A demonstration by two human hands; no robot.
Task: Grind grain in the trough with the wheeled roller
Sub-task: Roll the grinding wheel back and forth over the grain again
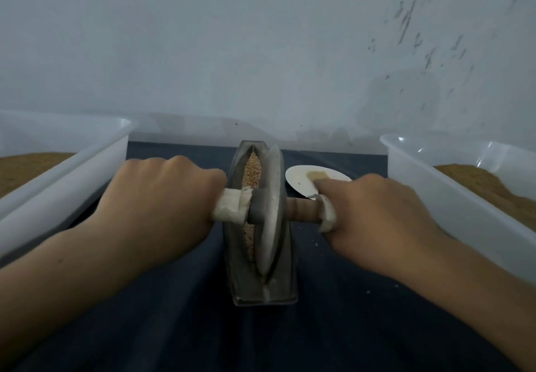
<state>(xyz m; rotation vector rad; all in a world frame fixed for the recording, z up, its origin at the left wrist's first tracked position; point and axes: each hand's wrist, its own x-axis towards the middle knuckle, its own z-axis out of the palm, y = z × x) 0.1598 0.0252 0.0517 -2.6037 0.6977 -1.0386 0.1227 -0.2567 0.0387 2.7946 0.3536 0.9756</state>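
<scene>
Trough: the narrow grey boat-shaped trough [278, 293] is lying on a dark cloth [174, 313] right in front of the person, its length running from twelve o'clock to six o'clock.

Roller: the wheeled roller [274, 197] is standing on edge in the groove, about midway along it and leaning a little toward one o'clock. Its wooden axle [301, 212] is sticking out toward nine and three o'clock.

Left hand: the left hand [162, 194] is clenching round the nine o'clock end of the axle, where pale wrapping is showing.

Right hand: the right hand [374, 212] is gripping the three o'clock end, just beyond a pale band of wrapping.

Grain: the grain [251, 168] is lying in the groove on the nine o'clock side of the wheel, mostly toward twelve o'clock, with a thinner strip showing nearer six.

Look of grain: it is showing as pale, separate kernels, coarse and not powdery.

Progress: judging by those kernels, the grinding is looking far from finished; the grain is needing many more passes along the groove. How much is lying crushed under the wheel cannot be told.

Surroundings: a white dish [301, 180] with a small tan patch is sitting at two o'clock of the trough. Two translucent tubs, the left tub [58, 174] at nine o'clock and the right tub [464, 197] at three o'clock, are each holding brown material, too blurred to name.
</scene>
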